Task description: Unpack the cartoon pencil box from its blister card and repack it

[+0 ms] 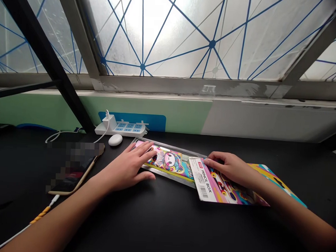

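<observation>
A colourful pencil box (170, 161) with a cartoon character on it lies in a clear plastic tray (179, 180), slanting across the dark desk. My left hand (132, 167) rests over the left end of the box, palm down, fingers stretched and slightly apart. Over the tray's right end lies a printed card (207, 183) with the words "PENCIL BOX" and a barcode on its white end. My right hand (228, 166) pinches the card's upper edge with curled fingers; its forearm covers part of the card. A second bright, yellow and blue piece (278, 179) shows behind that forearm.
To the left lies a phone (79, 170), partly blurred out, with a white charging cable (53, 201). A white power strip (130, 129) with a plugged-in charger and a white rounded case (115, 140) sit by the wall. A black metal post (72, 97) rises at left.
</observation>
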